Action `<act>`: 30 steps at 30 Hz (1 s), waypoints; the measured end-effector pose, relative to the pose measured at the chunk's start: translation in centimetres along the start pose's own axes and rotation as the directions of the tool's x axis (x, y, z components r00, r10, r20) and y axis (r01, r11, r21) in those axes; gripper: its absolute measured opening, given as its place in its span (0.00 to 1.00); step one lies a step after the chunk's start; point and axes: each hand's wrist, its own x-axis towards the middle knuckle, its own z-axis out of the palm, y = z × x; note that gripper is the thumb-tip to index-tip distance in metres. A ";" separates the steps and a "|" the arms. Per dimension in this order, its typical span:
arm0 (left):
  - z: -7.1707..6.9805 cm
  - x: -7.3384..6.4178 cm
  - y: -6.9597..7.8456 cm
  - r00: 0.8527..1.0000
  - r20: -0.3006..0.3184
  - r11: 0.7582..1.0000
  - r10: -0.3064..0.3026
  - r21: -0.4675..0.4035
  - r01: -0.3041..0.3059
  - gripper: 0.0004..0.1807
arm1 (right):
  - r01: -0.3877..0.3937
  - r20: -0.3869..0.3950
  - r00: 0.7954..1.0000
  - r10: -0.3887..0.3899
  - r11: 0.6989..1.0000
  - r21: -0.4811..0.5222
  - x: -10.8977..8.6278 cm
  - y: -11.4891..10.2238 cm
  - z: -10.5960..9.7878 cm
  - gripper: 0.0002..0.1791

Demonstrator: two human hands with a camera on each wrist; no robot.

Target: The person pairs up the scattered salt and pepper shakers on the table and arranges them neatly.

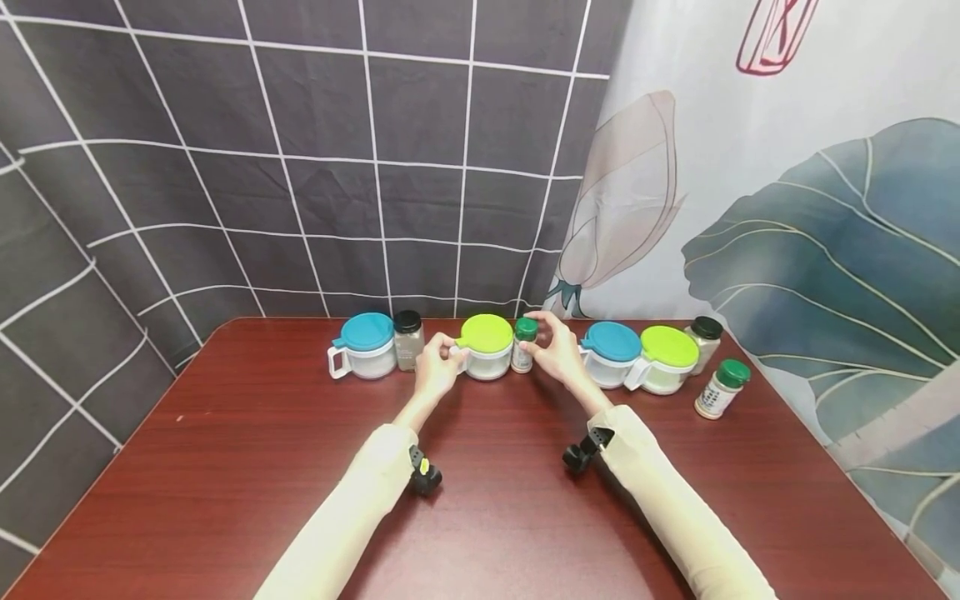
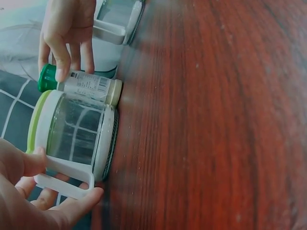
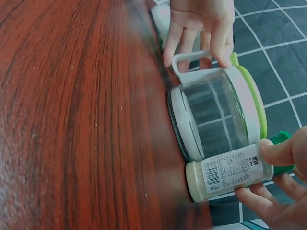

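Observation:
A clear seasoning jar with a lime-green lid [image 1: 487,334] stands at the back of the table. My left hand [image 1: 437,364] holds its white handle [image 2: 72,191], thumb near the lid and fingers around the handle. Against the jar's right side stands a small spice bottle [image 3: 230,173] with a green cap [image 1: 526,328], a white label and pale contents. The right hand [image 1: 556,348] grips this bottle near its cap, thumb on the front and fingers behind. Both containers appear upright on the table.
Left of my hands are a blue-lidded jar [image 1: 367,346] and a black-capped bottle [image 1: 408,340]. To the right stand another blue-lidded jar [image 1: 612,354], a second lime-lidded jar [image 1: 668,358], a black-capped bottle [image 1: 705,342] and a green-capped bottle [image 1: 722,389]. The reddish-brown table [image 1: 225,467] meets curtains behind.

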 end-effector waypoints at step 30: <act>0.7 0.5 0.6 1.000 -0.004 1.000 -0.012 -0.010 0.012 0.08 | -0.010 -0.068 0.998 0.004 0.996 -0.087 0.4 0.6 0.6 0.27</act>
